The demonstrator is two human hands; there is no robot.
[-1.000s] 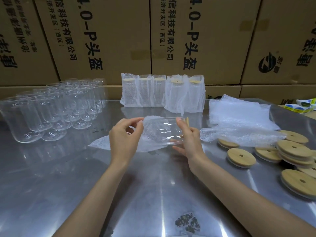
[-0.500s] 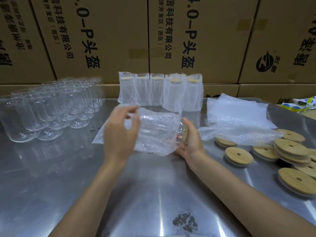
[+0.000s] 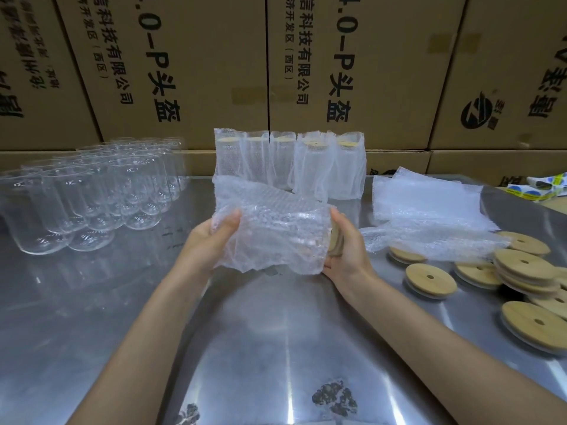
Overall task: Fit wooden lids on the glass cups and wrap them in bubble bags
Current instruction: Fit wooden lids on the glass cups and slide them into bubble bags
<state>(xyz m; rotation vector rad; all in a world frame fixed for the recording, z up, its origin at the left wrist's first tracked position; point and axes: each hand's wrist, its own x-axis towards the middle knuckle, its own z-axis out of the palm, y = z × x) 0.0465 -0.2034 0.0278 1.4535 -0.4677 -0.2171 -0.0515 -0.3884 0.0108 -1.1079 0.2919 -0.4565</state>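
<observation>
We have pulled the bubble bag [image 3: 270, 228] over the lidded cup; both hands [image 3: 214, 237] grip it, wrapping nearly complete

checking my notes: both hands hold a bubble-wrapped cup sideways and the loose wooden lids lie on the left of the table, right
Not quite. The head view shows both hands, left hand and right hand, holding the bubble-wrapped cup sideways, but the loose wooden lids lie on the right of the table; empty glass cups stand on the left.

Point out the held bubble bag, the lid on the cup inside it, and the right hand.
bubble bag [image 3: 270, 231], head view, middle of its side.
lid [image 3: 335, 237], head view, wooden edge.
right hand [image 3: 348, 253], head view, palm.
</observation>
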